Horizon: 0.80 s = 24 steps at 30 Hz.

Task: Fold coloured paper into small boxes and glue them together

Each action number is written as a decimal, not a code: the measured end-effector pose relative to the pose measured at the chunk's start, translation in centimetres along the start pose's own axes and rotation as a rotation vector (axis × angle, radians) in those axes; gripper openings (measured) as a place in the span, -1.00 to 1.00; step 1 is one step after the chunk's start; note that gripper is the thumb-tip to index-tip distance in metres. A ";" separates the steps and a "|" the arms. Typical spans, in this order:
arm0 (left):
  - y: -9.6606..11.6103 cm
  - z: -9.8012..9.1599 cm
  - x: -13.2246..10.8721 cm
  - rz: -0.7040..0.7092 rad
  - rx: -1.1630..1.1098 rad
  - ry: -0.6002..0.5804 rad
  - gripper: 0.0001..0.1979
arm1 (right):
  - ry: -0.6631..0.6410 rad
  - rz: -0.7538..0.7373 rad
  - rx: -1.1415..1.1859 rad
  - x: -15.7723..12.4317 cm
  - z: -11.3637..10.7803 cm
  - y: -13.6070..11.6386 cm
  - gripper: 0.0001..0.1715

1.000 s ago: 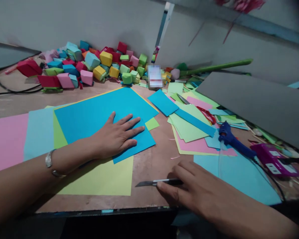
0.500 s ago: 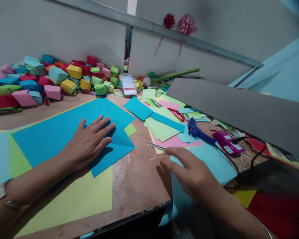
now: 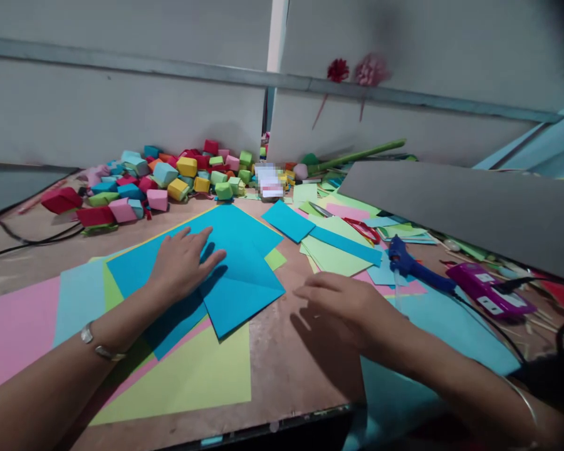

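My left hand (image 3: 181,260) hovers over or rests lightly on the large blue paper (image 3: 141,260), fingers apart and nothing in it. A smaller blue sheet (image 3: 244,288) with a faint crease lies on top, right of that hand. My right hand (image 3: 343,304) is over the table beside the sheet's right corner, its fingers bent and close together; whether it holds anything cannot be made out. Yellow-green paper (image 3: 192,382), light blue paper (image 3: 78,300) and pink paper (image 3: 19,338) spread out beneath and to the left.
Many small coloured paper blocks (image 3: 167,172) are heaped at the back beside a phone (image 3: 269,183). On the right lie red-handled scissors (image 3: 364,230), a blue glue gun (image 3: 418,269), a purple power strip (image 3: 491,291) and a grey board (image 3: 465,200).
The view has shifted left, showing more pink paper. My left hand has moved up from its flat position on the blue paper. The scissors tip near my right hand no longer shows.
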<state>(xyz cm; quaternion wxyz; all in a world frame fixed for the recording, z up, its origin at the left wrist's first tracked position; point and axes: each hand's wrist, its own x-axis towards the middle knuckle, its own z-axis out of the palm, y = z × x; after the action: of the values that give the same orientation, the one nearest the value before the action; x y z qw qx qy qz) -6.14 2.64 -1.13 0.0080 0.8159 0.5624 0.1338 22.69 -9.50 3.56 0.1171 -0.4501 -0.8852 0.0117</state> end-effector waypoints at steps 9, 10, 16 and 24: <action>0.7 0.5 -0.3 0.168 -0.167 -0.025 -0.31 | -0.220 0.261 -0.256 -2.9 1.2 2.1 -0.79; 0.6 0.6 -0.3 0.141 -0.221 -0.020 -0.35 | -0.220 0.275 -0.256 -3.0 1.0 2.2 -0.78; 0.4 0.8 -0.3 0.055 -0.500 0.040 -0.64 | -0.131 0.464 -0.385 -1.5 -2.5 5.4 -0.78; 1.0 0.3 -0.4 -0.041 -0.703 0.117 -0.75 | 0.002 0.117 -0.132 4.8 -0.6 4.1 -0.64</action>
<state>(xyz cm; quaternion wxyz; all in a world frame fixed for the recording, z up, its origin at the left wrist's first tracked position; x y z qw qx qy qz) -5.30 1.90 -1.35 0.2587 0.7429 0.4977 0.3654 23.40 -3.27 4.59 0.0873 -0.5076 -0.8562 -0.0401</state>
